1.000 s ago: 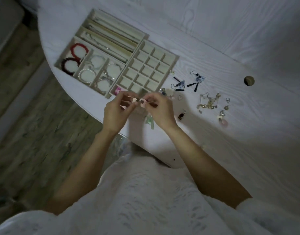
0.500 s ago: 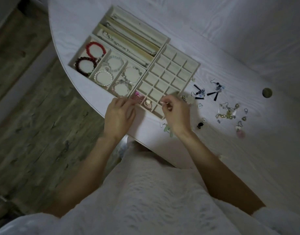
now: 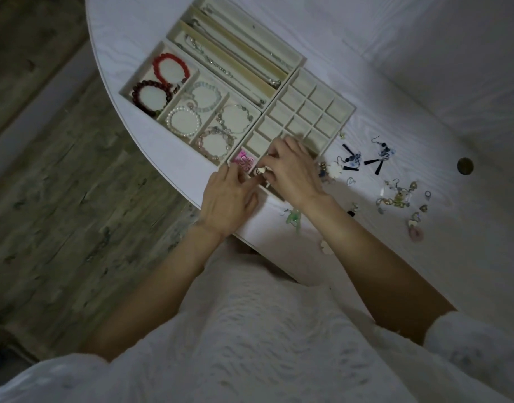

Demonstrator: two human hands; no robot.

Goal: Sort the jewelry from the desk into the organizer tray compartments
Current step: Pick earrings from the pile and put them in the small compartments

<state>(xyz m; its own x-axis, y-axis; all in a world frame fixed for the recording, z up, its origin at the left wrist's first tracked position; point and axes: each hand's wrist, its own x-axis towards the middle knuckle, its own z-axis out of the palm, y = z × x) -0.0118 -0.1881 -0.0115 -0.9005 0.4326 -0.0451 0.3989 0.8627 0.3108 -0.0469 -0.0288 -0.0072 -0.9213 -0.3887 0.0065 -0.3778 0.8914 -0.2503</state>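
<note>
Pale, a small earring (image 3: pixel 261 170) sits pinched by the right hand (image 3: pixel 292 173) over the grid tray's (image 3: pixel 341 107) near-left cells, beside the pink piece (image 3: pixel 244 162); the left hand (image 3: pixel 229 199) rests loosely curled alongside, touching the near rim; placing is underway; next, probably, release, then reach right for the loose earrings (image 3: pixel 395 193) on the desk (image 3: pixel 424 82).
</note>
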